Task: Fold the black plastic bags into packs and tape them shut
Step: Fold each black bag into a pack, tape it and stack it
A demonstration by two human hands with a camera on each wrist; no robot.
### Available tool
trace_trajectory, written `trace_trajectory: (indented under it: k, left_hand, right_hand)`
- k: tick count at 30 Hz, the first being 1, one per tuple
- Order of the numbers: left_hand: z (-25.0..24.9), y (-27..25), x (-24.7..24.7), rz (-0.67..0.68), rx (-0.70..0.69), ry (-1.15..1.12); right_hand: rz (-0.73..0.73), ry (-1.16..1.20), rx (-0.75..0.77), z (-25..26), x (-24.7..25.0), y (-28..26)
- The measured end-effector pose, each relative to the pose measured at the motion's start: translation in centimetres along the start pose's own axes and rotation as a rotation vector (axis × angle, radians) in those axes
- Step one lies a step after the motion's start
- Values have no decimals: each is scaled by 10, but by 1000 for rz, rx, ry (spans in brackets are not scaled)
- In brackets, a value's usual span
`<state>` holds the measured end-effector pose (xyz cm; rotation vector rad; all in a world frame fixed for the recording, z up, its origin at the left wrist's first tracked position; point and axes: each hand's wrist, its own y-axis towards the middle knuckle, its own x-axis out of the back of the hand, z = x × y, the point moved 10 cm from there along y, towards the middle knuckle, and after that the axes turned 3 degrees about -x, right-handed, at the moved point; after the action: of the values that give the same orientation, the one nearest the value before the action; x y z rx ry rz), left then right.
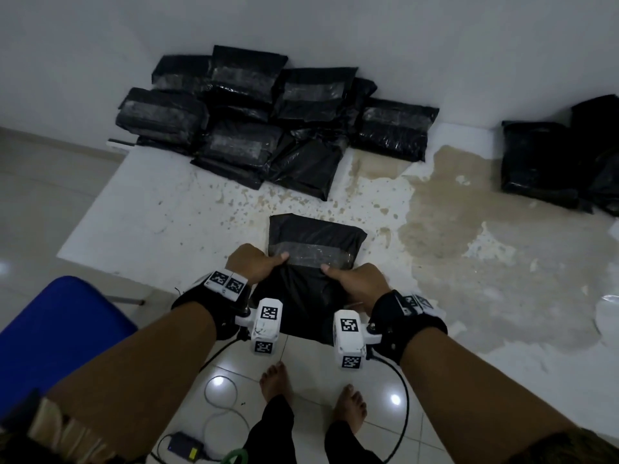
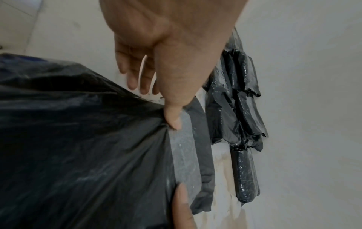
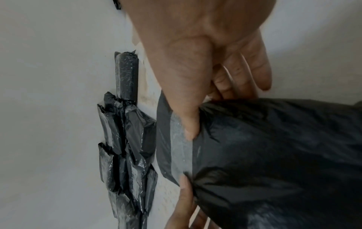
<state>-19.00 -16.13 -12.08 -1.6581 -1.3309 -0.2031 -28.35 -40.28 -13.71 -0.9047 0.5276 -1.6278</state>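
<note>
A black plastic pack lies at the front edge of the white table, its near part hanging over the edge. A grey strip of tape runs across its fold. My left hand grips the pack's left side, thumb on the tape's left end. My right hand grips the right side, its thumb pressing the tape. The fingers of both hands reach under the plastic, mostly hidden.
A pile of several taped black packs sits against the back wall. More black bags lie at the right. The table's paint is worn brown at the right. A blue chair stands at the left; cables and a charger lie on the tiled floor.
</note>
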Motion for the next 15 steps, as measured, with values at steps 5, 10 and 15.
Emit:
trace_trajectory:
  k: [5, 10, 15]
  left_hand:
    - [17, -9, -6, 35, 88, -109]
    - [15, -32, -29, 165, 77, -52]
    - [24, -42, -38, 258, 129, 42]
  right_hand:
    - [65, -19, 13, -6, -7, -7]
    - [147, 80, -11, -13, -24, -9]
    - [227, 143, -64, -19, -26, -16]
